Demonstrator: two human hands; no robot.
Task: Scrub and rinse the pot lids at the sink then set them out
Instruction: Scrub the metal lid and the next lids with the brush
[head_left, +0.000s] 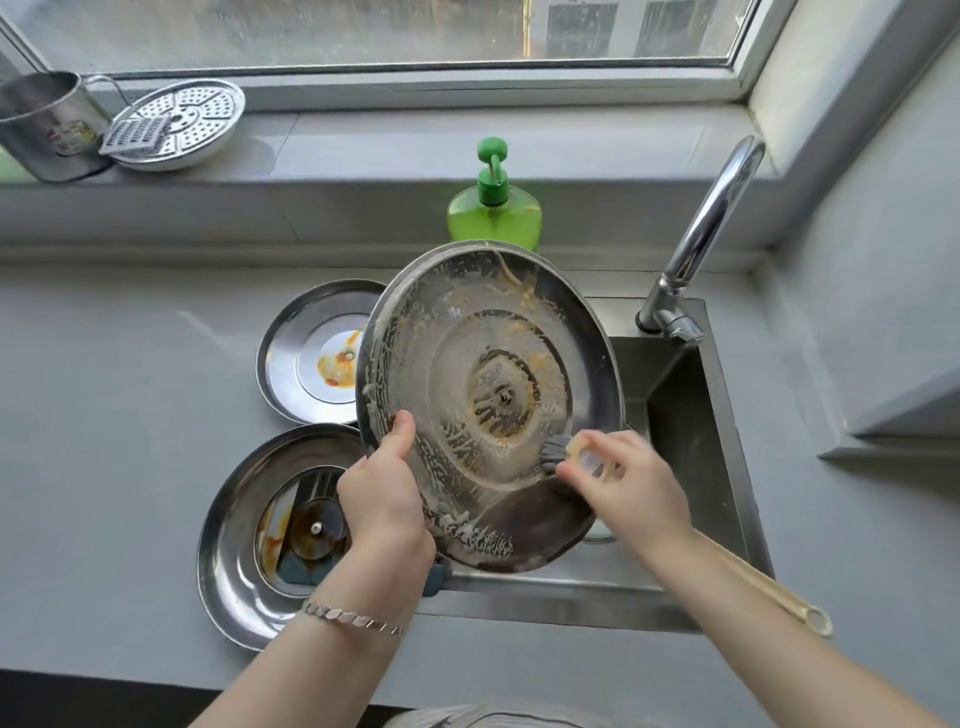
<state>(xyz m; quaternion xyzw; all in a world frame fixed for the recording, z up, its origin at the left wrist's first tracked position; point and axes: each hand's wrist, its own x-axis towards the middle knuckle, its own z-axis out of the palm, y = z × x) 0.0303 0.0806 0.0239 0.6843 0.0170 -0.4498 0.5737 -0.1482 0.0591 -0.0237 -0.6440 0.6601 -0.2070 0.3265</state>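
Clamping left hand (384, 499) on near rim of soapy pot lid (488, 405), tilting underside up, pinching dish brush (563, 451) against it with right hand (628, 483) fingers.

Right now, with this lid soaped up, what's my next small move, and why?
Probably sweep the brush up the lid to its top rim: orange-brown residue shows there and round the centre, while the left hand grips the lid over the sink.

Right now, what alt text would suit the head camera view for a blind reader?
Over a steel sink, a person's left hand grips a soapy pot lid by its rim while the right hand scrubs its underside with a long-handled brush. Two sauce-stained lids wait on the grey counter to the left; a green soap dispenser stands behind.
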